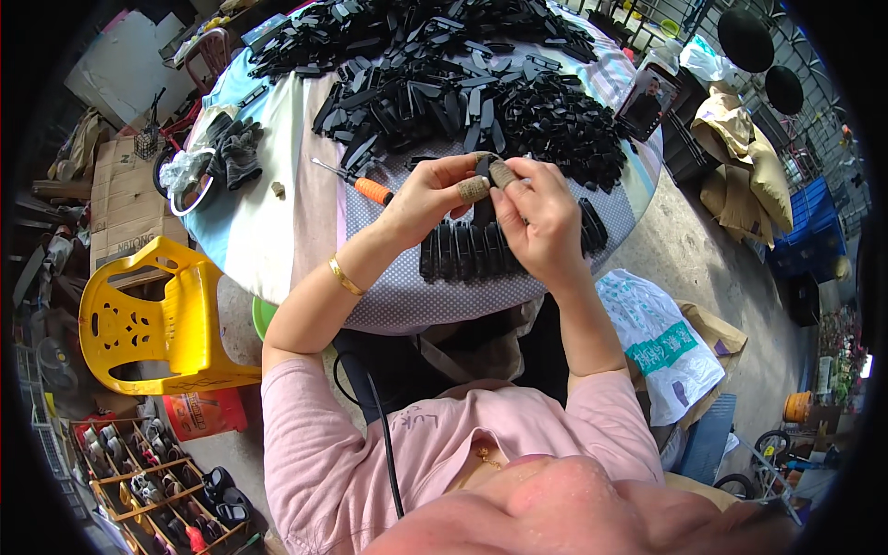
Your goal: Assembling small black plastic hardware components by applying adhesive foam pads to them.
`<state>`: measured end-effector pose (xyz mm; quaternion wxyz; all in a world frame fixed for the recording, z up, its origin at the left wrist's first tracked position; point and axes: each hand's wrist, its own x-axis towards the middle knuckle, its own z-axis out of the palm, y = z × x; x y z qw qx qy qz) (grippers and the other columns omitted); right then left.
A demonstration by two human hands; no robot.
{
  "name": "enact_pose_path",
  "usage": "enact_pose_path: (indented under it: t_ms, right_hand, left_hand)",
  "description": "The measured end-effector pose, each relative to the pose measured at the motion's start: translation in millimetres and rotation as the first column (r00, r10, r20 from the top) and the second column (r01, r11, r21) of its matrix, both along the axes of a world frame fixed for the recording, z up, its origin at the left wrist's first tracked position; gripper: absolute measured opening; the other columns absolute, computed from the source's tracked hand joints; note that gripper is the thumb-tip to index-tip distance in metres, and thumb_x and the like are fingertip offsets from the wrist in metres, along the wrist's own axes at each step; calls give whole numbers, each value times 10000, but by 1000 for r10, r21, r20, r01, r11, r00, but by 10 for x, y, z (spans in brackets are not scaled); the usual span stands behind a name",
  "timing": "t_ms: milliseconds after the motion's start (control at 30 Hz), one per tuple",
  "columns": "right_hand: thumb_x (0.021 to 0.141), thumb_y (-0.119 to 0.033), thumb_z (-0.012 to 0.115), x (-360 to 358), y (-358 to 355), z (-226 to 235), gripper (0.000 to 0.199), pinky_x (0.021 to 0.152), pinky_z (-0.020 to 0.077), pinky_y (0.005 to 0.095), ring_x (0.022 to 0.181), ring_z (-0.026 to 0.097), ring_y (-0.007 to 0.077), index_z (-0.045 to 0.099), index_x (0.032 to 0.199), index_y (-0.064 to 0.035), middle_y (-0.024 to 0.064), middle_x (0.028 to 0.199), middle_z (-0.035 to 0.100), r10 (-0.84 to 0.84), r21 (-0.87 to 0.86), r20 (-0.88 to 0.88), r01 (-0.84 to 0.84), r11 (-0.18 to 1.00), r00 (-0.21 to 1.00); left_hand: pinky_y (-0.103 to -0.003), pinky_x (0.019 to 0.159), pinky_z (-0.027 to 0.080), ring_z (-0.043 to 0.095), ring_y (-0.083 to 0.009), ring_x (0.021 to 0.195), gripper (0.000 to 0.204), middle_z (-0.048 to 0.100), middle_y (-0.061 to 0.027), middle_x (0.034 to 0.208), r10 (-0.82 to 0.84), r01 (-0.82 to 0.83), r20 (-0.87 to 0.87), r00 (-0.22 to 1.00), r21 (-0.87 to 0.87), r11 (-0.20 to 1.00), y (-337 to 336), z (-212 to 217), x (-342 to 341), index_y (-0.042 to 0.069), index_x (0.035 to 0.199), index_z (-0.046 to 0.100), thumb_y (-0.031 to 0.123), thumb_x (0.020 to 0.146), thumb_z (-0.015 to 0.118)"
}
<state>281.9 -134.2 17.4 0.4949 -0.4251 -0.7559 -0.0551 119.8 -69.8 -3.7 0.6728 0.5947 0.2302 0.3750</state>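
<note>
In front of my chest, over the round table (310, 231), both hands meet at a small black plastic part (483, 168). My left hand (427, 196) pinches it from the left, fingers closed. From the right, my right hand (539, 217) grips it too, its fingers bent around the top. Tan tape wraps some fingertips on both hands. Just below stands a neat row of black plastic pieces (462, 253), partly hidden by my right hand. Beyond lie heaps of loose long black pieces (407, 97) and smaller black pieces (578, 129). An orange-handled screwdriver (372, 190) rests left of my left hand.
Dark gloves (239, 153) lie at the table's left. A phone (649, 100) stands at its right edge. A yellow plastic chair (153, 314) and a red bucket (203, 414) are at left. A white plastic bag (661, 342) lies on the floor at right, with sacks (745, 176) farther back.
</note>
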Motion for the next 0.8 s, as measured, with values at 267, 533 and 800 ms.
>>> enact_pose_path:
  t_ms: [267, 533, 800]
  right_hand:
    - [816, -109, 608, 45, 5, -60, 186, 762, 458, 344, 890, 555, 291, 612, 892, 61, 158, 1000, 567, 94, -60, 19, -93, 994, 995]
    - [808, -82, 640, 271, -18, -140, 183, 653, 467, 283, 717, 601, 208, 616, 937, 46, 123, 805, 612, 62, -217, -183, -101, 971, 981]
    - [803, -204, 631, 326, 223, -86, 212, 605, 473, 333, 676, 607, 258, 662, 962, -67, 103, 751, 611, -62, -421, 174, 131, 897, 983]
  left_hand:
    - [-150, 521, 385, 475, -7, 613, 315, 585, 29, 785, 102, -58, -336, 936, 137, 989, -50, 230, -51, -9, 1106, 599, 194, 865, 593]
    - [-249, 652, 513, 595, -105, 715, 346, 601, -75, 923, 188, -157, -625, 757, 105, 982, -14, 183, -831, -19, 1168, 522, 22, 825, 507]
    - [-270, 606, 482, 584, -144, 634, 379, 608, -104, 793, 105, -9, -738, 667, 132, 991, -154, 19, -729, -34, 1199, 515, 33, 825, 515]
